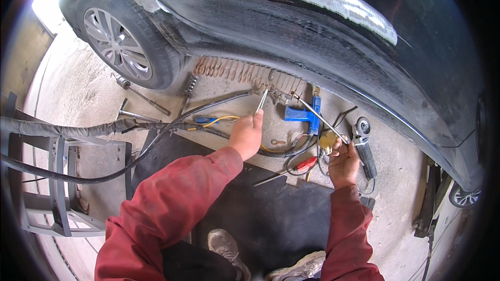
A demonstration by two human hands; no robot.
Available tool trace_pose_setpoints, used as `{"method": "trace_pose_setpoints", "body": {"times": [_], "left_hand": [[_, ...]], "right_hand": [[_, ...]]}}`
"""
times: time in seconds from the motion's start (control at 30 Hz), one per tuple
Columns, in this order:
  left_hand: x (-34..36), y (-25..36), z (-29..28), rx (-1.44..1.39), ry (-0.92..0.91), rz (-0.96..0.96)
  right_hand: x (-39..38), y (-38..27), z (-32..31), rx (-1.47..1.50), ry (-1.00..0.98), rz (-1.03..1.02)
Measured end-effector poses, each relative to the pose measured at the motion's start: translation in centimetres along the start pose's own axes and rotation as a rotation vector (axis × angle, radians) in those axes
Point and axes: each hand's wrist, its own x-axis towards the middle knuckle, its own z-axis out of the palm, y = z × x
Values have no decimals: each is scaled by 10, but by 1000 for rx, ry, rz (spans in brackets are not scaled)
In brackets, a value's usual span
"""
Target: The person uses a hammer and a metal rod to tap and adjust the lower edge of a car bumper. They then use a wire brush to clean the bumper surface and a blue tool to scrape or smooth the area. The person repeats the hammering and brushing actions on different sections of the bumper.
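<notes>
My left hand (247, 134) is closed on a slim shiny metal tool (264, 99), whose tip meets a row of rusty metal loops and pins (232, 70) under the car's lower side. Its exact kind does not show. In my right hand (344, 164) the fingers grip the near end of a long metal rod (317, 113); its far end reaches a rusty piece in the same row. Between the hands, a blue gun-shaped tool (312, 117) lies on the floor. A yellow object (328, 139), partly hidden, is beside my right fingers.
The dark car (291, 26) with a sanded strip spans the far side, its wheel (120, 41) at left. An angle grinder (363, 140), a red-handled tool (304, 164) and a slide hammer (140, 96) lie around. Thick cables (151, 151) cross beside a grey frame (60, 187). A black mat (260, 203) is underfoot.
</notes>
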Motion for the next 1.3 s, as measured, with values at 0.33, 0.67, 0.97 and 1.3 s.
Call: {"method": "trace_pose_setpoints", "body": {"times": [0.33, 0.67, 0.97, 1.3], "left_hand": [[5, -8, 4, -23, 35, 47], [2, -1, -2, 12, -19, 14], [8, -4, 1, -12, -26, -28], [5, -1, -1, 8, -33, -22]], "right_hand": [[-10, -13, -1, -22, -86, 39], [11, 6, -11, 101, -61, 109], [30, 10, -15, 84, -74, 173], [31, -1, -1, 19, -192, 68]]}}
